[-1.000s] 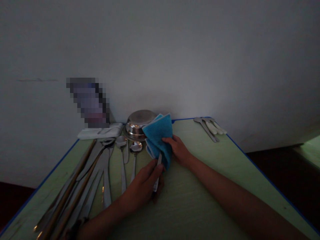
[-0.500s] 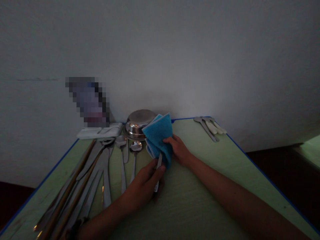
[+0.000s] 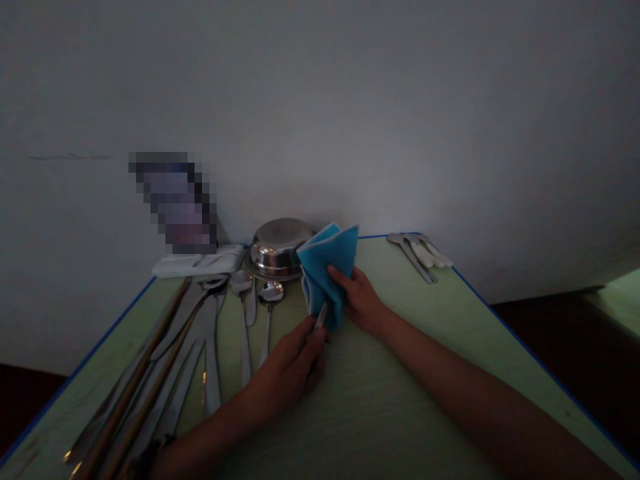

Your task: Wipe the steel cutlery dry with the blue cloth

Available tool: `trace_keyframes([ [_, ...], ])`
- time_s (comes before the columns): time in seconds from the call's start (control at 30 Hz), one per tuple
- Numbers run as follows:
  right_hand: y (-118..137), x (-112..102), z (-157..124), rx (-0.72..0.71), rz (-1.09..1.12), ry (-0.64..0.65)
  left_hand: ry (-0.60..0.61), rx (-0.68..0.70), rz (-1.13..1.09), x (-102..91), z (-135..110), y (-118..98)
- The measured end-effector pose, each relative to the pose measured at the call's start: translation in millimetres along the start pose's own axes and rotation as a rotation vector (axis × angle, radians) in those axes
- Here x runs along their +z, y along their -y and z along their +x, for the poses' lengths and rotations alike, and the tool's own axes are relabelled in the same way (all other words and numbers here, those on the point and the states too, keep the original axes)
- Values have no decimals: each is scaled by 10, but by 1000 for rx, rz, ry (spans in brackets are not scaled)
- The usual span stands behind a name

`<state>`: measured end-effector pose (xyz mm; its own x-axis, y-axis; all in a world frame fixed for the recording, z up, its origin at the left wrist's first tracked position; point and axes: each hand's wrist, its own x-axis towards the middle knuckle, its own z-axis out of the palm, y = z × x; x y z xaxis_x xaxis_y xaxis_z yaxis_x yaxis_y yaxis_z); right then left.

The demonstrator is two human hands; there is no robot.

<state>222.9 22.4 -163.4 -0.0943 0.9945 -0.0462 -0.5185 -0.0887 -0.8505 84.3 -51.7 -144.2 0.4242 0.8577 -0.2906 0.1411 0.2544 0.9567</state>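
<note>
My left hand [image 3: 295, 360] is closed around the handle of a metal utensil [image 3: 321, 316], whose upper end is hidden inside a folded blue cloth [image 3: 327, 273]. My right hand [image 3: 361, 300] grips that cloth and wraps it round the utensil. Both hands hover just above a pale green table [image 3: 400, 400], in front of an upturned steel bowl [image 3: 278, 247].
Spoons [image 3: 270, 297] and several long knives and utensils [image 3: 165, 360] lie in a row on the table's left. A white folded cloth [image 3: 197, 263] lies at the back left. More cutlery [image 3: 417, 252] lies at the back right corner. A white wall rises behind.
The blue cloth and my right hand have shifted slightly right and up along the utensil. My left hand has kept its grip on the handle.
</note>
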Motion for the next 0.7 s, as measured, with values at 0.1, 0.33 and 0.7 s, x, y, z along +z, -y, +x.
trace_keyframes([
  [0.1, -27, -3, 16, 3, -3, -35, -23, 27, 55, 6, -7, -14],
  [0.33, -27, -21, 30, 62, 4, -4, -8, -1, 38, 16, -37, -67],
  [0.7, 51, -27, 29, 99, 51, 76, 16, 4, 99, -14, -8, -31],
])
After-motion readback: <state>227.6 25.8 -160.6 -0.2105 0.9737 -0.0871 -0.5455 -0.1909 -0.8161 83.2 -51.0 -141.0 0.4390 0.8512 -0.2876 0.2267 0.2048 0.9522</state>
